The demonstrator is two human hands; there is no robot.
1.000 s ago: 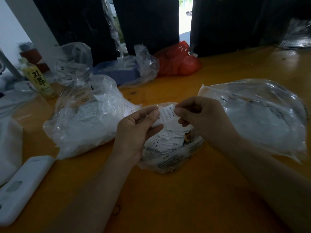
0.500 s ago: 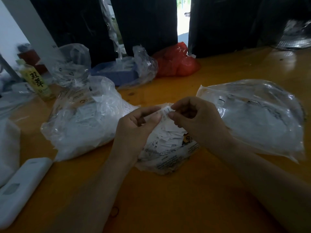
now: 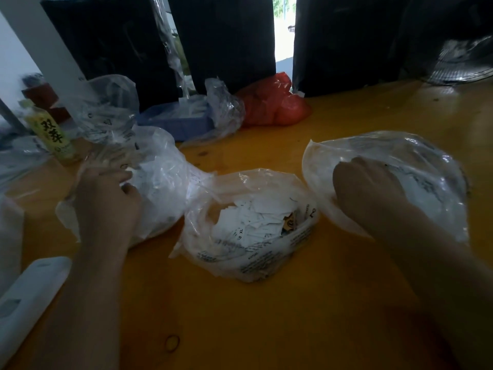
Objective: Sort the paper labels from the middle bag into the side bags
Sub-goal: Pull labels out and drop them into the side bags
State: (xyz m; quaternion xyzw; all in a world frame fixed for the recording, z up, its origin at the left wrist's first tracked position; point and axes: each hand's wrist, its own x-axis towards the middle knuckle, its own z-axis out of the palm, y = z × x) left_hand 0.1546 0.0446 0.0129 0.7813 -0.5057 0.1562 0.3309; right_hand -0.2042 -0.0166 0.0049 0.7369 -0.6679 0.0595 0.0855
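Orange wooden table (image 3: 266,329), middle bag (image 3: 248,252) of paper labels (image 3: 256,222) open at centre, left hand (image 3: 106,201) at left bag (image 3: 160,182), right hand (image 3: 368,190) inside right bag (image 3: 426,166), both with curled fingers, contents impossible to tell.

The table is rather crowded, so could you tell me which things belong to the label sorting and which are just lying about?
In use: middle bag of paper labels, left bag, right bag.
Lying about: red bag, blue tray, bottle, white device.
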